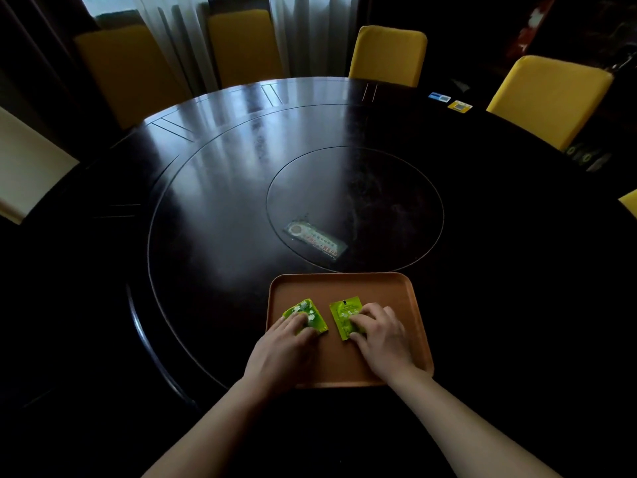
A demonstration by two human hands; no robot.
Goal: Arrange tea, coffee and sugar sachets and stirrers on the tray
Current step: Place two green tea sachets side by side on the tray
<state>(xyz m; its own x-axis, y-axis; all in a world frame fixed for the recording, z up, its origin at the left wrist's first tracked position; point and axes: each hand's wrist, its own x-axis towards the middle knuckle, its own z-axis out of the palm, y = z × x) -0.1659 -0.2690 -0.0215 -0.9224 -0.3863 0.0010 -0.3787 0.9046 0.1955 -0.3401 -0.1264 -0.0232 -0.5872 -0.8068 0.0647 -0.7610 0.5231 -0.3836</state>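
An orange-brown tray (344, 286) lies at the near edge of the dark round table. Two green sachets lie flat on it side by side. My left hand (282, 346) rests its fingertips on the left green sachet (303, 310). On the right green sachet (344, 312) my right hand (382, 336) presses with fingers curled over its lower half. The near parts of both sachets are hidden under my fingers.
A long pale packet (315, 240) lies beyond the tray on the table's inner disc. A blue sachet (439, 97) and a yellow sachet (459, 106) sit at the far right edge of the table (213, 201). Yellow chairs (387, 55) ring the table.
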